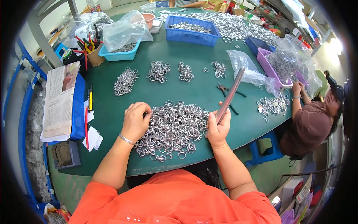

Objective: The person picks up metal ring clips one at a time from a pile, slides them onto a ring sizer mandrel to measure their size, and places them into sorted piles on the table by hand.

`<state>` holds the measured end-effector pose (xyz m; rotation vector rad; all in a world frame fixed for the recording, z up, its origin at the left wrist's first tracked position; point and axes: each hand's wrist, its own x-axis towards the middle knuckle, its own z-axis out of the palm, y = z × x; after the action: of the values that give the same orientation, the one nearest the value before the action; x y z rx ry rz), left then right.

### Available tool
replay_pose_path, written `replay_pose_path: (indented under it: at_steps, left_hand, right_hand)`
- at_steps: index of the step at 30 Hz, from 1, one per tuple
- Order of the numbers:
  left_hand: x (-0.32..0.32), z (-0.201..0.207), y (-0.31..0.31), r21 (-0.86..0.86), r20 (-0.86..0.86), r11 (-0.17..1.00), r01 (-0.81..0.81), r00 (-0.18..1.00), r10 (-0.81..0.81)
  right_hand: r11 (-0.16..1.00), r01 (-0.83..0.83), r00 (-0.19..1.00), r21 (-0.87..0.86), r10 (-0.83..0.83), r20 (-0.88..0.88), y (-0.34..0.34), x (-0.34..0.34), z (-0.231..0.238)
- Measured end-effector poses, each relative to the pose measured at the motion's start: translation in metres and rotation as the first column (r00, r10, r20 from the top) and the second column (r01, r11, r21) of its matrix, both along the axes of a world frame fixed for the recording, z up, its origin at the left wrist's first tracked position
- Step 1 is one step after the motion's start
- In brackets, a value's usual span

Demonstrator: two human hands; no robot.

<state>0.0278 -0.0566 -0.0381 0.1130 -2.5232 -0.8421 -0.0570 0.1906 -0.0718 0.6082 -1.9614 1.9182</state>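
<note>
A large heap of silver-coloured metal rings lies on the green table in front of me. My left hand, with a bracelet at the wrist, rests against the heap's left edge. Its fingers are curled together, and what they pinch, if anything, is hidden. At the heap's right side my right hand is wrapped round a long tapered ring mandrel, which tilts up and away to the right. Farther back are smaller ring piles, among them a left one, a wider one and a right one.
Pliers lie beyond my right hand. Farther back stand a blue bin and a light-blue basin. A newspaper and pens flank the left side. At right, a co-worker sits by a purple tray and another pile of metal parts.
</note>
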Motion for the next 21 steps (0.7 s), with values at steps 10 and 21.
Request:
replay_pose_path:
  at_steps: [10,21]
  left_hand:
    - [0.003,0.005,0.003,0.358,-0.064,0.928,-0.102,0.989,0.133]
    - [0.007,0.026,0.008,0.992,-0.062,-0.123,0.04,0.981,-0.181]
  right_hand:
    - [0.99,-0.061,0.98,0.125,0.083,-0.18,0.001,0.01,-0.003]
    - [0.997,-0.032,0.998,0.07,0.035,-0.045,-0.001,0.008,-0.002]
